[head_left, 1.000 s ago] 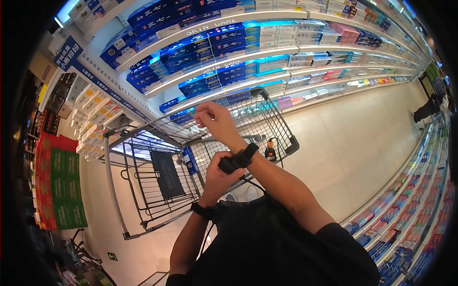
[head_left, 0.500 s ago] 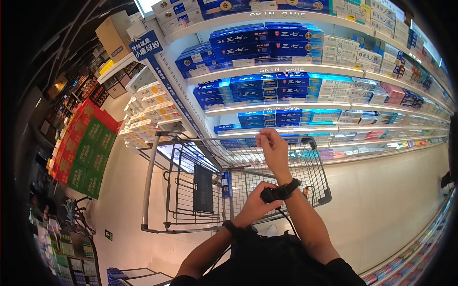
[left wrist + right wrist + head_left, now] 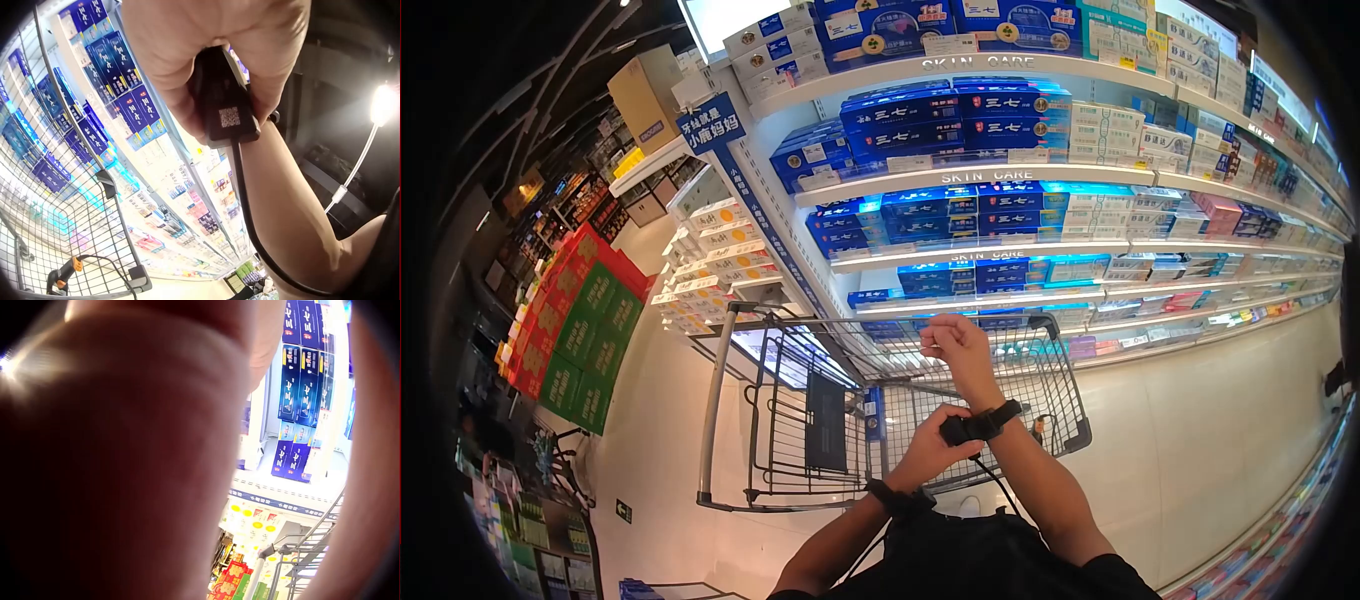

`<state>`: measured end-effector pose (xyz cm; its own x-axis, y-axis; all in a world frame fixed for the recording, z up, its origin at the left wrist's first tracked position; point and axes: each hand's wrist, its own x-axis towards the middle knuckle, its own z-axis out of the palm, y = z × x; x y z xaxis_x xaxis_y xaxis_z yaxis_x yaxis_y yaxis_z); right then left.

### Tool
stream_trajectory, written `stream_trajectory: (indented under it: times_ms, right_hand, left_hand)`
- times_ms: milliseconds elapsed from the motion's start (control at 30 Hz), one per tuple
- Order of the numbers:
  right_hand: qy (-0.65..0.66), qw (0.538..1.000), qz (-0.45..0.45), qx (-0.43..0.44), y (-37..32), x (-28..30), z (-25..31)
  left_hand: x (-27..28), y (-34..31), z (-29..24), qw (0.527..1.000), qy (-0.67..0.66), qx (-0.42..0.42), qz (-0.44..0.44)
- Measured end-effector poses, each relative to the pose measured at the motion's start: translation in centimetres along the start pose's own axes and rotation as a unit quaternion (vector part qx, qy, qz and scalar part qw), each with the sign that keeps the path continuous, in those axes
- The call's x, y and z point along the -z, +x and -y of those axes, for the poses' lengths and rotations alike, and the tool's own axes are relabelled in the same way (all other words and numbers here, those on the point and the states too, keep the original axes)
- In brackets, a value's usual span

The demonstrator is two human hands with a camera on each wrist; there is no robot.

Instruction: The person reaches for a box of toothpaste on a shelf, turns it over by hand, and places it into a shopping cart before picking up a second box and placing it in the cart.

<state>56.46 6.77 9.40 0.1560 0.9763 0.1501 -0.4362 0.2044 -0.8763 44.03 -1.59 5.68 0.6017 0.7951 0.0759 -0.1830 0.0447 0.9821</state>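
In the head view, my left hand (image 3: 928, 448) grips a small black camera-like box (image 3: 965, 428) strapped to my right wrist. The left wrist view shows thumb and fingers on both sides of this box (image 3: 228, 103), which bears a QR code and trails a black cable (image 3: 244, 212). My right hand (image 3: 962, 352) is held up over the shopping cart (image 3: 826, 422), its fingers loosely curled and nothing in them. Much of the right wrist view is covered by blurred skin (image 3: 125, 456) close to the lens.
Shelves (image 3: 990, 175) of boxed goods, many of them blue boxes (image 3: 910, 135), rise beyond the cart. Red and green cartons (image 3: 585, 335) are stacked at left beside white boxes (image 3: 725, 240). A black-and-orange object (image 3: 65, 272) with a cable shows at the cart's mesh. Tiled floor (image 3: 1180, 410) extends right.
The head view has turned left and upward, bringing more of the shelves and the left aisle into sight. My left hand keeps its hold on the box at my right wrist.
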Motion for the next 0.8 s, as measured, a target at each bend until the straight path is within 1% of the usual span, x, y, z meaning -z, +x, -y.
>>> stream_trajectory:
  times_ms: [33,100,133,167,233,267,333,433,467,533,567,667,700,800]
  right_hand:
    - [0.046,0.999,-0.016,-0.015,0.1,-0.1,0.1]
    - [0.137,0.988,-0.048,-0.045,0.2,-0.3,0.2]
    - [0.143,0.988,-0.047,-0.038,0.3,-0.3,0.2]
    - [0.102,0.994,-0.043,-0.01,0.4,-0.3,-0.1]
    - [0.017,0.998,-0.033,0.046,0.9,0.0,-0.7]
    - [-0.072,0.994,-0.029,0.076,0.9,0.0,-0.7]
    - [-0.247,0.959,-0.021,0.135,0.8,0.2,-0.7]
    - [-0.372,0.914,0.009,0.161,0.3,0.1,-0.2]
    - [-0.367,0.919,0.012,0.145,0.3,0.2,-0.3]
    - [-0.232,0.968,0.003,0.096,0.3,0.2,-1.1]
    - [-0.161,0.984,-0.001,0.07,0.4,0.1,-1.3]
    - [-0.046,0.999,-0.01,0.025,0.4,0.2,-1.2]
    - [-0.012,1.0,-0.014,0.007,0.3,0.1,-1.1]
    - [0.019,1.0,-0.002,-0.003,0.4,0.0,-1.4]
  left_hand:
    - [-0.1,0.0,0.0,1.0,0.006,-0.007,-0.006]
    - [0.0,-0.1,-0.2,1.0,0.008,0.016,0.0]
    - [0.1,-0.2,-0.5,1.0,0.012,0.025,0.004]
    - [0.1,-0.2,-0.6,0.999,0.015,0.034,0.007]
    - [0.0,-0.1,-0.5,1.0,0.0,0.013,0.0]
    - [0.0,0.0,-0.5,1.0,-0.007,0.002,-0.003]
    - [0.2,0.2,-0.4,1.0,0.002,-0.006,-0.003]
    - [0.4,0.2,0.1,1.0,-0.009,-0.006,-0.002]
    - [0.4,0.2,0.2,1.0,-0.016,-0.003,-0.002]
    - [0.2,0.1,0.3,1.0,-0.022,-0.003,-0.008]
    - [0.2,0.0,0.3,1.0,-0.025,-0.002,-0.01]
    - [0.1,-0.1,0.4,1.0,-0.015,-0.007,-0.015]
    - [0.2,-0.1,0.4,1.0,-0.011,0.004,-0.009]
    - [0.6,-0.2,0.5,1.0,0.003,0.028,0.003]
